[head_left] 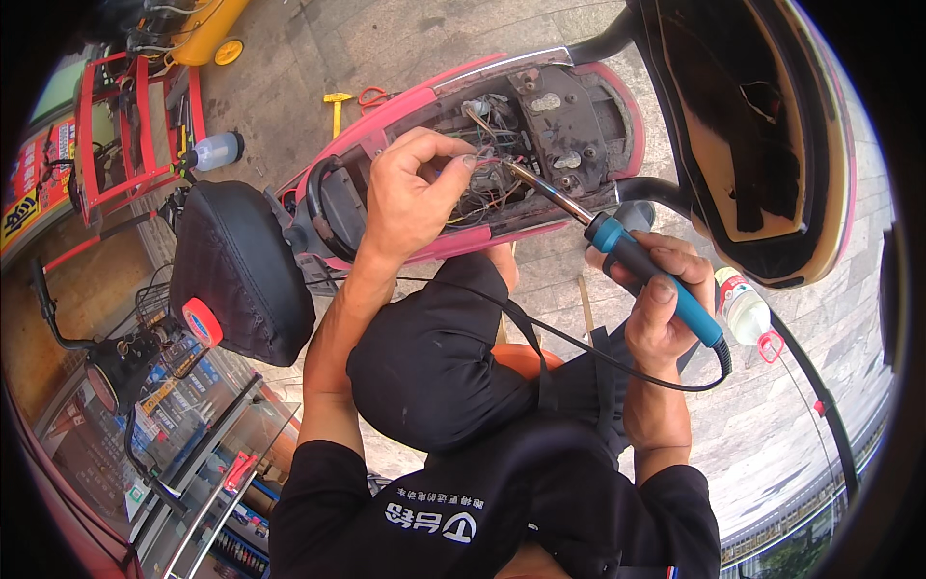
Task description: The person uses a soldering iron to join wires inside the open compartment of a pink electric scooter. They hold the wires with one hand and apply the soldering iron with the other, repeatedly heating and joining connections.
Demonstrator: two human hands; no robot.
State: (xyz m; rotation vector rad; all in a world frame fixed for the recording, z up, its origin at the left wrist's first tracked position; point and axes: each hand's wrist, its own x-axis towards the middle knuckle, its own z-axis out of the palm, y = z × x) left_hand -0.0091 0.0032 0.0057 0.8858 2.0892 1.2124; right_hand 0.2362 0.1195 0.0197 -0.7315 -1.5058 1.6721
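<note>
Head view: the left hand [415,188] has thumb and forefinger pinched together on a thin reddish wire [490,160], its grip small and close over the open body of a pink scooter [386,114]. The right hand [666,289] has its grip wrapped around the teal-and-dark handle of a soldering iron [625,249], whose metal tip points up and left, ending near the pinched fingertips; whether tip and wire touch is too small to tell. Below both, a tangle of wires [487,198] lies in the scooter's open compartment. The iron's black cord [666,384] loops from the handle's end and runs left across the person's lap. A yellow hammer [337,114] and a red-handled tool [371,96] lie on the paving beyond the scooter. A large seat [666,92] stands tipped up on the right, with a pale bottle [745,314] just below it.
</note>
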